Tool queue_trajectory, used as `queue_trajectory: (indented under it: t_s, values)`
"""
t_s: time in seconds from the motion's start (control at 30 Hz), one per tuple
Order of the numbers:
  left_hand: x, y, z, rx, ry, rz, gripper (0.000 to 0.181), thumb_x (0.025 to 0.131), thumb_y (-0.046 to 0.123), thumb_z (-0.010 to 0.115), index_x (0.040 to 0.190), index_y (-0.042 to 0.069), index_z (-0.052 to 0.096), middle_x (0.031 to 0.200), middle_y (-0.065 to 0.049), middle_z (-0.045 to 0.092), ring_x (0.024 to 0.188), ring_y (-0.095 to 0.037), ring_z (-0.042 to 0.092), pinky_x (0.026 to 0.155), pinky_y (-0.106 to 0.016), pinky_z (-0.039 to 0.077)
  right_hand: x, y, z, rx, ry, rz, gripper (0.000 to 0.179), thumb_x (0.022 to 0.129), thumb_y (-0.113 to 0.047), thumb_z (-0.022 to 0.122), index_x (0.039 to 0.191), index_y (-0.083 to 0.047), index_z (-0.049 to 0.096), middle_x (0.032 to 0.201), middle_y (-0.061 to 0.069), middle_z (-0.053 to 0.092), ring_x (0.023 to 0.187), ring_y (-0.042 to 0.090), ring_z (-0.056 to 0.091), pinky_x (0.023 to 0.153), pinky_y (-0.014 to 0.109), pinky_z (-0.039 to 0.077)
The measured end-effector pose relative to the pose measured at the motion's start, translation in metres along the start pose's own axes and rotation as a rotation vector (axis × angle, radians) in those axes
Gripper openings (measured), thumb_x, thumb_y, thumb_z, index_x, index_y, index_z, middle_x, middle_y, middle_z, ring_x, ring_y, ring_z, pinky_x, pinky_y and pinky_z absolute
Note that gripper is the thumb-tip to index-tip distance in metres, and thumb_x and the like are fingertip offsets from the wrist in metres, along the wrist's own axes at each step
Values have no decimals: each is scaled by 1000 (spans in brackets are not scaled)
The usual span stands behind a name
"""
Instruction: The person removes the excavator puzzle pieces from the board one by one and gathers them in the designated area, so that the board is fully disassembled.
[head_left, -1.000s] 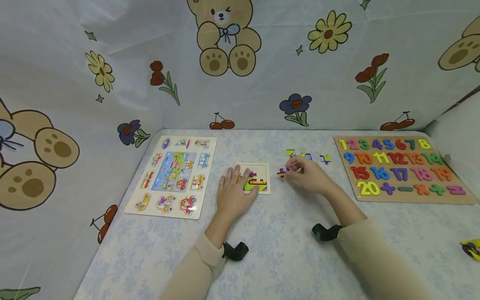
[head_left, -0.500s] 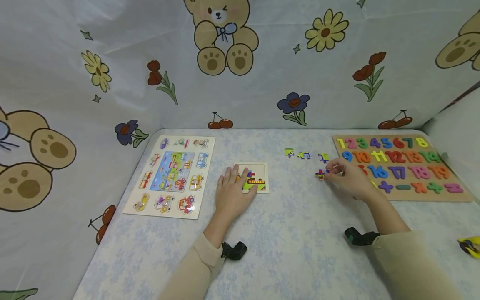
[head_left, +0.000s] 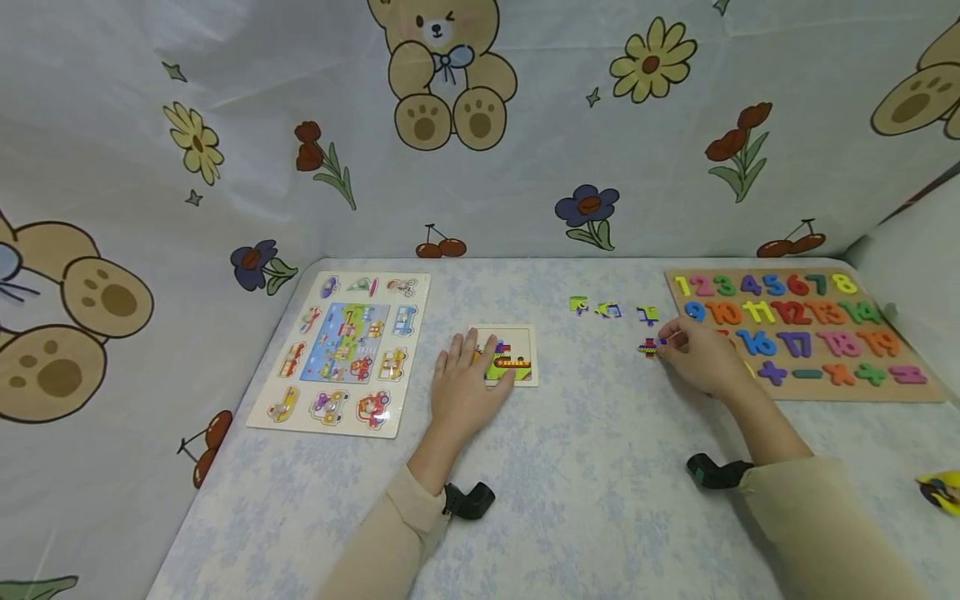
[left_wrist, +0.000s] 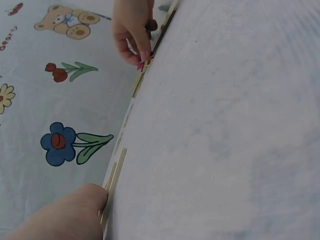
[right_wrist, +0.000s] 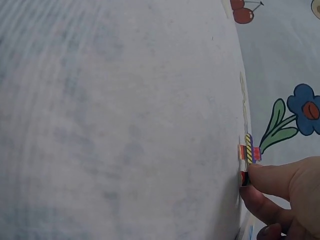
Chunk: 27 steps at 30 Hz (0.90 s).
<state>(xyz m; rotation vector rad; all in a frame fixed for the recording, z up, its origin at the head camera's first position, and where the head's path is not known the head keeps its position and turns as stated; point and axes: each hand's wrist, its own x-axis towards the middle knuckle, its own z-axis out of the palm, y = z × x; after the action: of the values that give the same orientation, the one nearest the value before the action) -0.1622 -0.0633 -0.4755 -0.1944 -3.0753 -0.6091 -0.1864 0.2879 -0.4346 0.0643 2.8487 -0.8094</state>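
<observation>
Puzzle piece (head_left: 647, 348) pinched in the right hand (head_left: 702, 355) — left hand (head_left: 467, 382) flat — at a mottled tabletop (head_left: 577, 475) before bear-printed cloth (head_left: 510, 196).

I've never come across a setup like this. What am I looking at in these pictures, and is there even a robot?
No robot: these are a person's two bare hands. The wide picture comes from a camera on the head, looking forward and down; each of the other two comes from a camera on one wrist.

On the patterned table are a vehicle puzzle board on the left, a number board on the right and a small puzzle tray between them. Three loose pieces lie beyond and to the right of the tray.

The left hand rests on the tray, covering part of it. The right hand pinches a colourful piece between thumb and fingers.
</observation>
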Motion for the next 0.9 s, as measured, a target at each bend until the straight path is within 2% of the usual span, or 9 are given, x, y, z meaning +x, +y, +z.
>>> queue_trajectory:
  t_s: [0.33, 0.53, 0.67, 0.77, 0.87, 0.9]
  values:
    - [1, -2, 3, 10, 10, 5, 70, 95, 67, 40, 155, 32, 33, 167, -3, 18, 156, -28, 10, 125, -52, 10, 1, -2, 3, -153, 84, -71, 21, 95, -23, 66, 110, -7, 66, 103, 16, 63, 102, 36, 45, 88, 57, 35]
    - [1, -2, 3, 4, 14, 13, 70, 95, 66, 40, 156, 31, 31, 167, -3, 18, 156, -28, 11, 125, -52, 10, 0, -5, 4, -141, 148, -85, 32, 95, -23, 65, 122, -8, 63, 109, 19, 62, 101, 38, 44, 83, 56, 37]
    - [0, -2, 1, -12, 19, 18, 71, 96, 64, 40, 157, 30, 29, 167, -3, 18, 156, -29, 11, 125, -52, 9, 1, -13, 7, -95, 162, -118, 32, 95, -21, 64, 123, -6, 63, 109, 19, 63, 105, 41, 46, 98, 63, 34]
    - [-1, -2, 1, -19, 25, 18, 71, 97, 63, 39, 157, 28, 29, 167, -3, 19, 156, -29, 11, 125, -52, 9, 2, -22, 11, -66, 159, -128, 31, 95, -20, 64, 123, -6, 64, 110, 19, 63, 106, 39, 46, 98, 62, 38]
    - [-1, -2, 0, -32, 32, 10, 71, 97, 61, 39, 158, 25, 28, 167, -4, 19, 156, -29, 10, 125, -51, 9, 2, -33, 15, -58, 161, -147, 29, 95, -20, 64, 122, -8, 65, 109, 17, 64, 102, 35, 46, 83, 51, 42]
    - [-1, -2, -1, -39, 34, 2, 71, 97, 59, 39, 158, 24, 28, 167, -3, 19, 156, -29, 10, 125, -51, 9, 2, -37, 16, -60, 164, -153, 29, 95, -21, 65, 121, -9, 65, 109, 16, 64, 102, 34, 46, 83, 49, 40]
